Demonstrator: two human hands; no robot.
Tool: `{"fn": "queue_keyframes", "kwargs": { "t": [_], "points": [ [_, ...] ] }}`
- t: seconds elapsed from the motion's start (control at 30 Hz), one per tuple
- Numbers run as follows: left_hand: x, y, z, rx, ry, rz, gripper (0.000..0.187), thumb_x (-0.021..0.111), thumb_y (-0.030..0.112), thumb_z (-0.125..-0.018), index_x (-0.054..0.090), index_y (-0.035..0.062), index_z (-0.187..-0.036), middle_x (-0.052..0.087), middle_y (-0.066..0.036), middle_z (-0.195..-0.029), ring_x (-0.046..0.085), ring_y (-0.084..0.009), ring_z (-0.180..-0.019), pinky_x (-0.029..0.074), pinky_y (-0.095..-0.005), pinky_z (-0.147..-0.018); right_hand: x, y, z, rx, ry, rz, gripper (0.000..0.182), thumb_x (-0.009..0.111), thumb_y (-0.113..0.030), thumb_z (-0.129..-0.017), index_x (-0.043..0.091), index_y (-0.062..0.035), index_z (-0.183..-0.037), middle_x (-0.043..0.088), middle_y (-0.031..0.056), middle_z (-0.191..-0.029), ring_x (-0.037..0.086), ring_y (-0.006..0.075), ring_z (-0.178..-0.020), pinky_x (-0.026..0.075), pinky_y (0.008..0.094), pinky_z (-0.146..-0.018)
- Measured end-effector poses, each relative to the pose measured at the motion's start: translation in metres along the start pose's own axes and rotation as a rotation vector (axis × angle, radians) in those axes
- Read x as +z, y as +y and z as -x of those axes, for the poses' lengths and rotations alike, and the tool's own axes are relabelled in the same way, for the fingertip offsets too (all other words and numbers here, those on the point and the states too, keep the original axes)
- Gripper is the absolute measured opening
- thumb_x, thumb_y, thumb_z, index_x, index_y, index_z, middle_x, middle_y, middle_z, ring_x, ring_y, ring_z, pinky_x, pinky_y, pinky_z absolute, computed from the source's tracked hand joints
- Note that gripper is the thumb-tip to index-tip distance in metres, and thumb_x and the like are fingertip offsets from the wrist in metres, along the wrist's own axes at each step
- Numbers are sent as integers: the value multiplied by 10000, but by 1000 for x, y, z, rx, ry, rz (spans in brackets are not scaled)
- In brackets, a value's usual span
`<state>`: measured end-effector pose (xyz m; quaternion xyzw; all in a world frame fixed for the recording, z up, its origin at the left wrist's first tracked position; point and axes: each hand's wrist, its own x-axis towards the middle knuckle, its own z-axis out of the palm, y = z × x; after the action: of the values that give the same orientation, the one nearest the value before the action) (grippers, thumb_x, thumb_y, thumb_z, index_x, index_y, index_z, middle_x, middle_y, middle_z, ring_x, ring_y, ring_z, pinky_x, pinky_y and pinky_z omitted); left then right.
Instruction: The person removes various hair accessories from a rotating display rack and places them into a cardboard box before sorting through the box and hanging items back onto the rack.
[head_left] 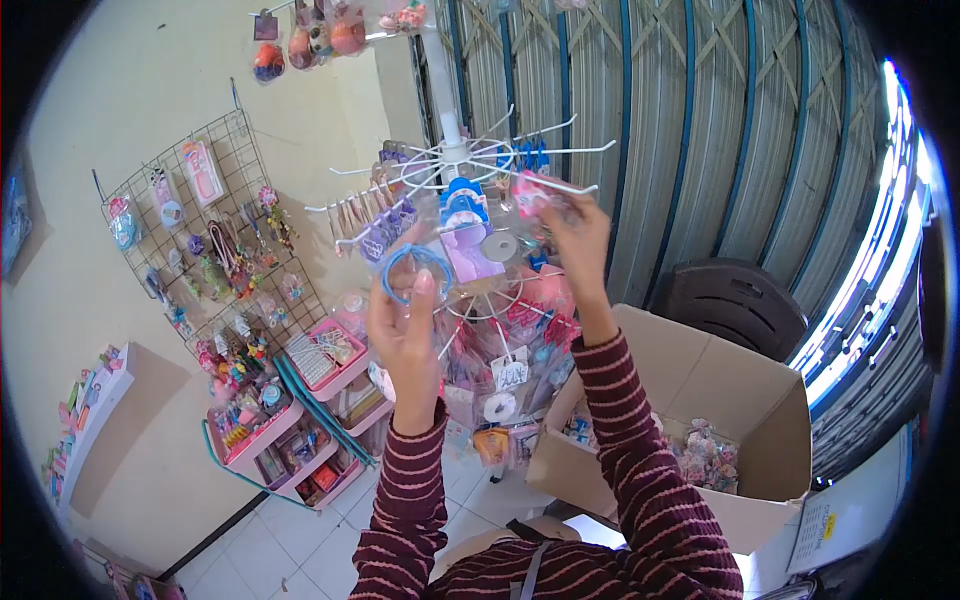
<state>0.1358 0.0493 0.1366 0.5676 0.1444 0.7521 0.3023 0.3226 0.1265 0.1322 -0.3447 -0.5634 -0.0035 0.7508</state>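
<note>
In the head view, my left hand (405, 335) is closed on a bundle of thin blue rings (395, 270), which seem to be in clear plastic. My right hand (582, 245) is up at a prong of the white display rack (455, 150), its fingers pinching a small pink packet (533, 192) near the prong's tip. Between my hands hang a blue-and-lilac card (470, 250) and a small grey disc (500, 247). To the left, purple clips (388, 232) hang in a row on another prong.
An open cardboard box (710, 370) with packets in it stands at lower right, before a dark chair (740, 300). On the left are a wire grid (215, 130) of accessories and pink trays (265, 440). A folding metal shutter (660, 130) is behind the rack.
</note>
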Motion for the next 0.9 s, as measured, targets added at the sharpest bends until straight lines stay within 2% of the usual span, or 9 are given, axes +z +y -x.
{"fn": "queue_keyframes", "kwargs": {
  "t": [0.13,0.2,0.23,0.33,0.43,0.5,0.67,0.8,0.9],
  "points": [
    [-4,-4,18,140,147,-136,241,499,128,-789,482,-13,-984,450,-140,-1101,448,-191,-969,351,-304,-830,0,-29,20,-181,127,279,261,575,-122,-711,543,-15,-947,518,136,-937,509,243,-864,384,302,-757],
    [-15,-12,30,633,268,-605,183,591,89,-692,574,44,-868,492,-104,-1022,478,-208,-873,367,-335,-780,-12,-50,45,83,72,-109,286,525,-202,-769,518,-10,-982,497,111,-983,490,214,-898,364,305,-789],
    [-16,-15,33,749,298,-633,162,652,92,-616,602,133,-765,489,-67,-1005,458,-235,-865,364,-341,-752,-18,-61,62,310,-24,-437,300,503,-230,-789,512,-5,-987,510,98,-968,493,198,-889,361,301,-792],
    [-25,-8,50,878,64,-930,241,682,120,-570,604,218,-775,480,9,-1001,428,-181,-879,347,-293,-707,-33,-74,99,367,-349,-571,340,456,-283,-815,501,4,-991,530,84,-938,494,159,-872,366,263,-773],
    [-18,-12,56,937,-36,-973,276,684,149,-557,602,278,-786,468,62,-1002,405,-143,-891,320,-268,-684,-41,-100,100,431,-419,-770,326,535,-252,-777,513,11,-969,546,65,-902,489,114,-848,375,224,-737],
    [-14,-12,58,944,-95,-982,264,685,150,-557,610,284,-771,467,46,-971,408,-162,-883,334,-291,-683,-49,-116,86,602,-518,-464,291,593,-162,-740,521,19,-956,539,32,-895,480,82,-830,374,208,-726],
    [1,-3,48,878,-189,-836,285,702,160,-521,617,296,-756,457,22,-993,403,-193,-887,337,-322,-709,-46,-118,67,444,-442,-496,213,566,-47,-743,531,17,-943,542,11,-861,477,59,-813,390,204,-702],
    [13,15,33,660,-298,-549,342,629,130,-567,591,191,-901,477,-42,-1053,432,-196,-905,323,-298,-746,-49,-131,32,309,-313,-530,189,523,-55,-773,529,28,-943,551,27,-852,502,76,-802,412,216,-707],
    [22,26,6,743,-236,-546,341,599,90,-580,573,116,-918,469,-91,-1074,442,-233,-911,325,-323,-771,-54,-132,-4,259,-219,-459,213,512,-85,-786,519,34,-962,555,35,-856,512,79,-787,420,216,-697]
  ]
}}
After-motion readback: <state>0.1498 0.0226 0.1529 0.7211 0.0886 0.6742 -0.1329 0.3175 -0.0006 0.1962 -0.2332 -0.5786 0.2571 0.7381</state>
